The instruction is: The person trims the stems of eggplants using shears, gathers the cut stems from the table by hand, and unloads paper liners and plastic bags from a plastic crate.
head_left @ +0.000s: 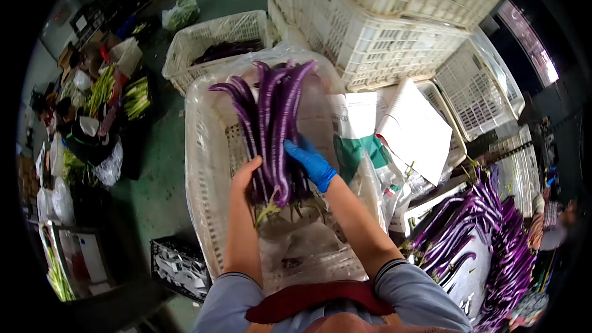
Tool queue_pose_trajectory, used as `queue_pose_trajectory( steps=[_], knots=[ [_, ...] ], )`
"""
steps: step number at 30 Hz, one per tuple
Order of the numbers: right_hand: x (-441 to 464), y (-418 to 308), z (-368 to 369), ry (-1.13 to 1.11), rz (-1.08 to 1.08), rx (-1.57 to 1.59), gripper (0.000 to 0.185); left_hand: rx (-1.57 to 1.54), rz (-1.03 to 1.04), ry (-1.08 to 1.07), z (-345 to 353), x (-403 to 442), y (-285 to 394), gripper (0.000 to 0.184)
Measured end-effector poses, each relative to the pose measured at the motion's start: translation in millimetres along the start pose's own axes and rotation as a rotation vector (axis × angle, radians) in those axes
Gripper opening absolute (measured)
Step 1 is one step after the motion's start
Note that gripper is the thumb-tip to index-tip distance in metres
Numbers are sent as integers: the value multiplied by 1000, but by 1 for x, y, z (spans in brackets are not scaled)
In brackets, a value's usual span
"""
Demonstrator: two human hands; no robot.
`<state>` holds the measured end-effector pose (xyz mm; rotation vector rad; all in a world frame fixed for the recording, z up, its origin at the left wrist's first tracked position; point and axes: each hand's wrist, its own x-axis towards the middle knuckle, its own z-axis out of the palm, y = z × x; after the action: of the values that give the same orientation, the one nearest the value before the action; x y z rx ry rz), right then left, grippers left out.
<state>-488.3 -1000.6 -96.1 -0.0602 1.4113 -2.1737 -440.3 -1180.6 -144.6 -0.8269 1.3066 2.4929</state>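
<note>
A bundle of long purple eggplants (271, 123) lies between my two hands, stems toward me, over a white plastic crate (213, 209) lined with clear film. My left hand (246, 177), bare, is closed around the bundle's left side; most of its fingers are hidden beneath. On the right side my right hand (313, 163), in a blue glove, grips the eggplants with its thumb on top. Whether the bundle touches the crate's bottom I cannot tell.
Tall white crates (376, 31) are stacked ahead to the right. Another crate (179, 55) holding dark eggplants stands beyond. A large eggplant pile (487, 228) lies at right, near a white paper pad (416, 129). A black crate (179, 268) sits at left. At far left, a person (89, 139) is among vegetables.
</note>
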Motion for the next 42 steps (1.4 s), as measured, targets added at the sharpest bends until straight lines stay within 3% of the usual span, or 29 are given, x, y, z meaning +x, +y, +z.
queue_pose_trajectory(
  steps=[4, 7, 9, 12, 13, 15, 19, 21, 22, 23, 26, 29, 31, 33, 35, 37, 40, 42],
  knots=[
    [-32, -38, 46, -10, -156, -70, 81, -143, 109, -234, 1, -48, 24, 66],
    [-57, -68, 64, -167, -273, -75, 86, -157, 300, -244, 5, -77, 31, 63],
    [-69, -86, 68, -218, -352, -175, 83, 44, 417, -125, 4, -92, 41, 62],
    [-100, -120, 76, -262, -256, -88, 82, 170, 572, -316, 6, -110, 52, 66],
    [-107, -123, 77, -292, -294, -68, 84, 145, 541, -359, 8, -116, 57, 67],
    [-121, -126, 77, -341, -369, -38, 90, 122, 549, -252, 31, -138, 61, 69],
    [-163, -125, 72, -275, -512, 23, 86, 140, 642, -347, 91, -184, 52, 64],
    [-195, -132, 56, -250, -720, -65, 92, 175, 602, -435, 119, -192, 43, 63],
    [-202, -134, 42, -163, -857, -255, 99, 186, 574, -480, 133, -196, 36, 62],
    [-211, -130, 31, -90, -840, -200, 104, 195, 531, -527, 145, -200, 28, 62],
    [-278, -146, -5, 191, -691, -375, 93, 227, 394, -652, 185, -217, -9, 60],
    [-342, -148, -47, 191, -571, 111, 83, 234, 201, -764, 232, -226, -58, 57],
    [-381, -136, -75, 357, -629, 172, 85, 206, 33, -810, 265, -226, -91, 59],
    [-418, -118, -103, 544, -669, 230, 81, 495, -128, -1143, 300, -200, -115, 61],
    [-458, -106, -120, 766, -687, 302, 76, 545, -380, -1130, 348, -225, -150, 57],
    [-488, -83, -157, 809, -726, 315, 73, 574, -391, -1290, 386, -237, -199, 54],
    [-515, -38, -222, 991, -673, 275, 75, 782, -544, -1260, 419, -213, -277, 48],
    [-528, -1, -272, 1162, -472, 110, 84, 1078, -278, -1238, 432, -209, -312, 48]
  ],
)
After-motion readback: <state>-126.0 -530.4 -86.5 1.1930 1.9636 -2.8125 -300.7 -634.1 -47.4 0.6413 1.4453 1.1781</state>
